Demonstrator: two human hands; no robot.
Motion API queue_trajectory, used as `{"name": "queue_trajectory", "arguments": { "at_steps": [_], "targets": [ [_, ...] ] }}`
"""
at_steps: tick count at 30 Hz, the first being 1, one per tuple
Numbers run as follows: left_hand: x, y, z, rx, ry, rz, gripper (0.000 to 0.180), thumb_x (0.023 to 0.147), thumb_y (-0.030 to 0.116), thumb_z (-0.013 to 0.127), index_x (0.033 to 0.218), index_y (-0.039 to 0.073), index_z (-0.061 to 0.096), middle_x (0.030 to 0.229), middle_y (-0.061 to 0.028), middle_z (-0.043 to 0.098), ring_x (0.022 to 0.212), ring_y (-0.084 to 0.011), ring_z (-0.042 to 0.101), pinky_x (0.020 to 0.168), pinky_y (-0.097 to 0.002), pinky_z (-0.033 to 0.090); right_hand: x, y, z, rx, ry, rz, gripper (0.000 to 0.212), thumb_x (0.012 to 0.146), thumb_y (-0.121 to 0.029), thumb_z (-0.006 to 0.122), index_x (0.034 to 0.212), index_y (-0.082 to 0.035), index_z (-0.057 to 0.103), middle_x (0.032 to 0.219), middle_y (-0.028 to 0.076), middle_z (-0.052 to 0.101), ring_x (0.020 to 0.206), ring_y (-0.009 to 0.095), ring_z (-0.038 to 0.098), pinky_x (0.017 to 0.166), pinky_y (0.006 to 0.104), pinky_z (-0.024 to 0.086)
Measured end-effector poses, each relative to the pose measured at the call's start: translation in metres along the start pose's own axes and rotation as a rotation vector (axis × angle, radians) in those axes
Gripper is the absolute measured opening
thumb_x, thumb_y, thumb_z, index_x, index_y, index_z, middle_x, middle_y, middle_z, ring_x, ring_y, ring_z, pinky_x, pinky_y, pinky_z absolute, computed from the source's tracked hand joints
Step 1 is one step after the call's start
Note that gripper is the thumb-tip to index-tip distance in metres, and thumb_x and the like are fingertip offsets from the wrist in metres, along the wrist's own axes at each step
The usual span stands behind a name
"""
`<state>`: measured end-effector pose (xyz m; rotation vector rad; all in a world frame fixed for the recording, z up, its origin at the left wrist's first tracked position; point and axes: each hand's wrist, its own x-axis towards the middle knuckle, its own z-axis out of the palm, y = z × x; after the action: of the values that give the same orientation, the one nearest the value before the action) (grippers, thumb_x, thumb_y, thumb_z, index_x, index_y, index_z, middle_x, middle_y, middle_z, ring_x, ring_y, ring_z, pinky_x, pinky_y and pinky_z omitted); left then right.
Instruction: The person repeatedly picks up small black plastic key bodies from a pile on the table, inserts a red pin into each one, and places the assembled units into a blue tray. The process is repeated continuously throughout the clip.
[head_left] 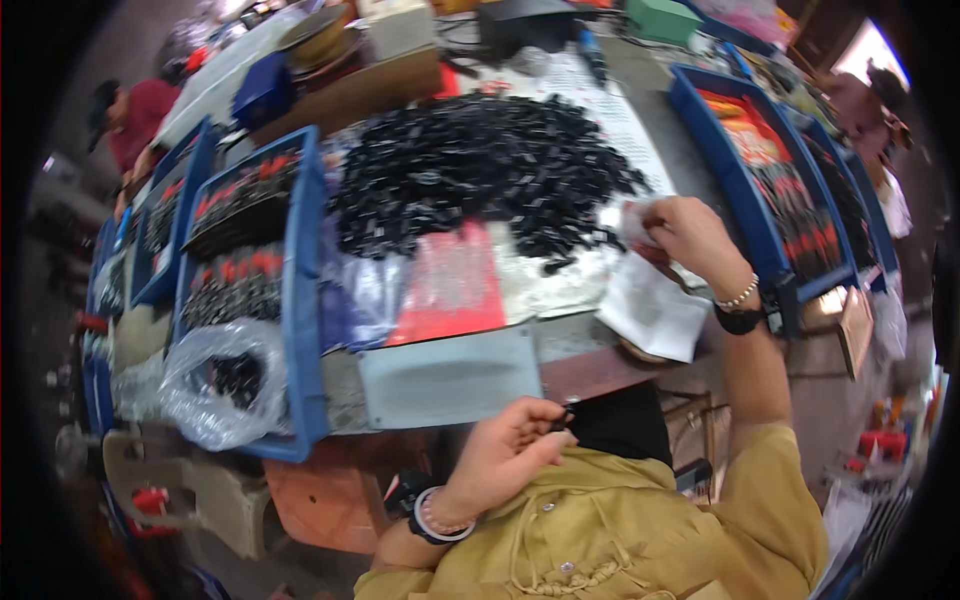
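Small black part (559, 421): pinched in the left hand (512, 447), above the lap, just off the near edge of the table (345, 395).
Part presumably light, stiff and slightly slippery; grip at mid-body, thumb against index finger. Left fingers are closed narrowly on it, forearm angled across the torso. Right hand (690, 238) is extended forward beside the black pile (480, 165), fingers curled at a pale, blurred item (634, 224); cannot tell whether gripped.

The grey workbench (345, 400) bore red and white sheets (450, 300), on which black parts (490, 155) lay heaped. A pale plate (450, 378) and white paper (655, 310) occupied its near edge.
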<state>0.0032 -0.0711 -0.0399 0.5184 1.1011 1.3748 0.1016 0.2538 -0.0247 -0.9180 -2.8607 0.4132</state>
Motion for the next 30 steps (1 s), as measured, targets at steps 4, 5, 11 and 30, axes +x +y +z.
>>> {"name": "queue_trajectory", "arguments": {
  "at_steps": [4,5,11,30],
  "targets": [
    [-0.003,-0.005,-0.006,0.012,-0.038,-0.009,0.026,0.092,0.001,0.054,0.117,-0.004,0.049,0.108,-0.0094,0.059,0.099,-0.0147,0.061,0.075,-0.025,0.051,0.016,-0.001,0.009,-0.202,-0.102,-0.003,0.014,0.069,-0.01,0.059,0.078,-0.001,0.066,0.074,0.021,0.062,0.075,0.038,0.061,0.068,0.0433,0.049],
    [-0.003,-0.006,-0.006,0.004,-0.021,-0.007,0.026,0.092,0.003,0.055,0.117,-0.005,0.049,0.106,-0.0091,0.059,0.095,-0.0132,0.061,0.075,-0.0236,0.051,0.016,-0.001,0.009,-0.197,-0.086,-0.039,0.013,0.069,-0.01,0.06,0.075,0.0,0.065,0.072,0.021,0.061,0.073,0.038,0.061,0.067,0.0436,0.049],
    [-0.005,-0.01,-0.004,-0.035,-0.001,0.024,0.029,0.091,0.006,0.059,0.115,-0.006,0.049,0.089,-0.0033,0.058,0.074,-0.0054,0.056,0.066,-0.0202,0.047,0.017,-0.001,0.01,-0.095,-0.064,-0.077,0.009,0.068,-0.005,0.057,0.071,0.003,0.059,0.071,0.023,0.059,0.073,0.041,0.059,0.067,0.0459,0.047],
    [0.002,0.005,0.007,-0.21,0.089,0.109,0.022,0.09,-0.003,0.051,0.112,-0.005,0.052,0.094,-0.0115,0.062,0.08,-0.0129,0.061,0.066,-0.0237,0.052,-0.069,-0.063,0.001,0.671,0.06,-0.156,0.006,0.082,-0.002,0.058,0.085,0.003,0.058,0.073,0.008,0.059,0.066,0.013,0.057,0.063,0.0257,0.047]
  ]
}}
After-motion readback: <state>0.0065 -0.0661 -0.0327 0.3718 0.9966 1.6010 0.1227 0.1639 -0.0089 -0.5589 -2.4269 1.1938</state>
